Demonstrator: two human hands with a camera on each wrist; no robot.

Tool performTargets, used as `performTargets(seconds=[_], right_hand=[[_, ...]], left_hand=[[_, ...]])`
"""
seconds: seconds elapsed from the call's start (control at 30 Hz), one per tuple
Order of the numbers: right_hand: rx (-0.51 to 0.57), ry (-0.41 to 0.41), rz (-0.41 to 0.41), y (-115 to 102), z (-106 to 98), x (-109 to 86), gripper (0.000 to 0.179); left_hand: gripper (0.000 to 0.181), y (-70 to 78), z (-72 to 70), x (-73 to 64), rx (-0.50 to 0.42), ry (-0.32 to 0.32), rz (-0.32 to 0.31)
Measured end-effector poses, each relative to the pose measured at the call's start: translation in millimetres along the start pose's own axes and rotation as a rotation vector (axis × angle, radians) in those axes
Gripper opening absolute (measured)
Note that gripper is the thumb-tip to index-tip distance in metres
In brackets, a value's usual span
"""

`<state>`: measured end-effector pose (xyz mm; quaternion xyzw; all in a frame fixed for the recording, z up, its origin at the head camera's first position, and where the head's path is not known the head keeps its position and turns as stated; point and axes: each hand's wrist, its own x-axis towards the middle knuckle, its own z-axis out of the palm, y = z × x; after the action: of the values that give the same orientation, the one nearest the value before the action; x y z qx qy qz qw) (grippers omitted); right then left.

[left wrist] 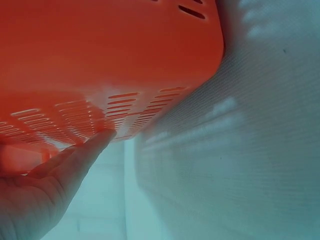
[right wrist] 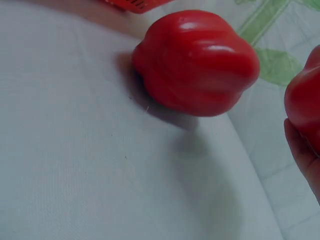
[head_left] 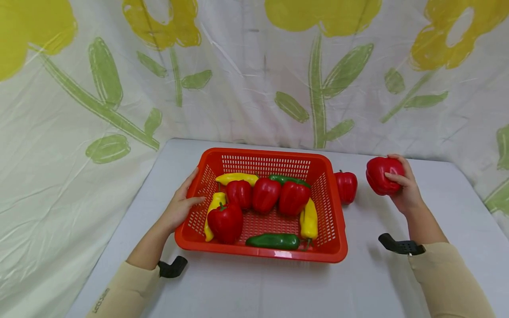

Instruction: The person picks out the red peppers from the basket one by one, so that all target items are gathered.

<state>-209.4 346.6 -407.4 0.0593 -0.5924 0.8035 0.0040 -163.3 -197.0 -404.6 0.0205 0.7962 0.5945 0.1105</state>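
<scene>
A red plastic basket (head_left: 260, 252) with slotted walls stands mid-table. My left hand (head_left: 180, 208) grips its left side, thumb over the rim and fingers along the outside. In the left wrist view these fingers lie along the slotted basket wall (left wrist: 100, 65). Off to the right, my right hand (head_left: 407, 189) holds a red bell pepper (head_left: 381, 176) above the table. Another red bell pepper (head_left: 347, 187) rests on the table beside the basket's right wall; it fills the middle of the right wrist view, with the held bell pepper (right wrist: 306, 102) at that view's right edge.
Inside the basket lie several red bell peppers (head_left: 265, 195), a few long yellow peppers (head_left: 309, 221) and two green ones, including a green pepper (head_left: 273, 241) near the front wall. A white cloth covers the table (head_left: 222, 282). Behind hangs a flower-printed curtain (head_left: 238, 88).
</scene>
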Motion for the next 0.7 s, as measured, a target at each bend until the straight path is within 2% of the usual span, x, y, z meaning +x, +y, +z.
performTargets(seconds=[0.37,0.7], right_hand=[[-0.007,0.097,0.015,12,-12,-0.5,0.052],[0.031,0.113,0.038,27,-18,0.6,0.05]], left_hand=[[0.075,2.6,0.6,0.1,0.001,-0.006,0.013],[0.075,0.9,0.2,-0.1,-0.005,-0.003,-0.006]])
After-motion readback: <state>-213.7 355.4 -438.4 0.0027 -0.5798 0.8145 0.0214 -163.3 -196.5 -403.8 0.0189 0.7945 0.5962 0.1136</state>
